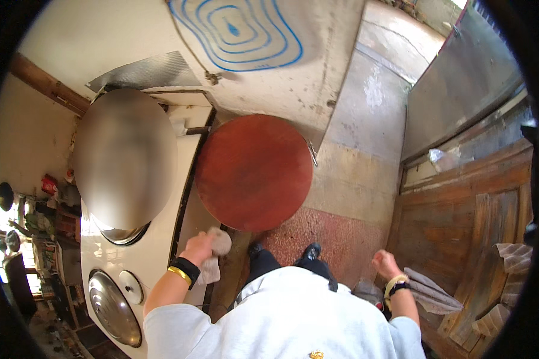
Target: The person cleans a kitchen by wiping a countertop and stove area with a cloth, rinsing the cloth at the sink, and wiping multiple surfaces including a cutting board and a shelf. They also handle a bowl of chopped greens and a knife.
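My left hand [200,247] is closed on a bunched pale cloth [219,242], part of which hangs below the fingers, beside the white counter [161,220]. Just ahead of that hand is a round red tabletop or lid [255,172] with a metal handle or latch at its right edge. My right hand [387,264] is at the right with its fingers curled; whether anything is inside them cannot be told. Close by its wrist is a pale patterned cloth [431,294].
On the counter are a domed metal lid [114,309], a small white lid [130,287] and a large blurred round thing [125,159]. A wooden door or panel [440,224] stands to the right. Reddish speckled floor [337,233] lies ahead of my feet.
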